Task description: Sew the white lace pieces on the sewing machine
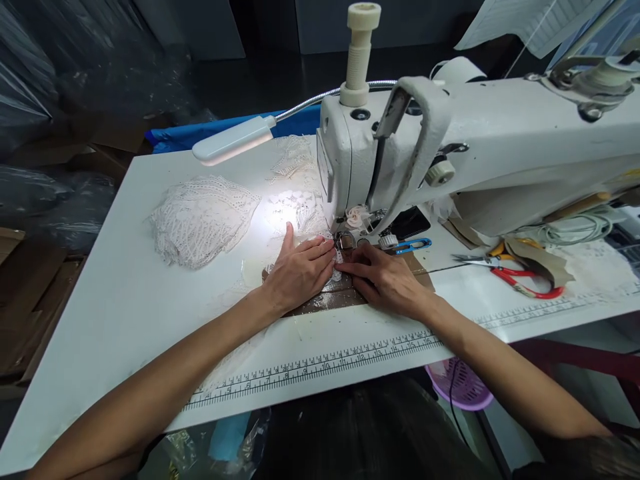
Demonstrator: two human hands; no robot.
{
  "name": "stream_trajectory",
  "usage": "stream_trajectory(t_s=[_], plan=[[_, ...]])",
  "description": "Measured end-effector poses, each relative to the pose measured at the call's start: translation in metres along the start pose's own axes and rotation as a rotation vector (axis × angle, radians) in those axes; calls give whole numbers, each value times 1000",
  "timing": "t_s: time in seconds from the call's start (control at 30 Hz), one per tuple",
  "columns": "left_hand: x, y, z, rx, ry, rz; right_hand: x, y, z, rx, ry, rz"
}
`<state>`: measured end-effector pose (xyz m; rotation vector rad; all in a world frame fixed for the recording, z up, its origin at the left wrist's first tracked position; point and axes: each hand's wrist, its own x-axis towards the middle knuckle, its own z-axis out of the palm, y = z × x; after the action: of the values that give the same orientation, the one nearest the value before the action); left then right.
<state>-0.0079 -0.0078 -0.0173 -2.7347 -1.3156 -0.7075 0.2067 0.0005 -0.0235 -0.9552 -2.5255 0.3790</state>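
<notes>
My left hand (303,270) lies flat on white lace fabric (337,272) just left of the presser foot (345,241), thumb spread away from the fingers. From the right, my right hand (387,279) holds the edge of the same lace, fingers bent and index fingertip on it; the grip is partly hidden. Beneath the lace is a brown, tape-covered plate (325,303). The white sewing machine (345,147) stands right behind both hands, its needle area hard to make out. More lace (300,207) spreads behind my left hand under the lamp's glow.
A stack of lace pieces (203,217) lies left. Blue thread snips (414,245) and red-handled scissors (527,280) lie right. A lamp (234,140) overhangs the table. A printed ruler (325,367) runs along the front edge; a purple basket (465,390) is below.
</notes>
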Motion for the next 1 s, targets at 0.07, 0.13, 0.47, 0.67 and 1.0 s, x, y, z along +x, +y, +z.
stream_trajectory(t_s=[0.07, 0.13, 0.47, 0.67, 1.0], plan=[[0, 0, 0, -3, 2, -13, 0, -1, 0, -6, -5, 3], [1, 1, 1, -4, 5, -18, -1, -1, 0, -14, -7, 5], [8, -4, 3, 21, 10, -78, 4, -7, 1, -171, -29, 62], [9, 1, 8, 96, 73, -110, 4, 0, -1, -35, 39, 91], [13, -5, -16, 163, 96, -56, 5, 10, -4, 143, 260, 244]])
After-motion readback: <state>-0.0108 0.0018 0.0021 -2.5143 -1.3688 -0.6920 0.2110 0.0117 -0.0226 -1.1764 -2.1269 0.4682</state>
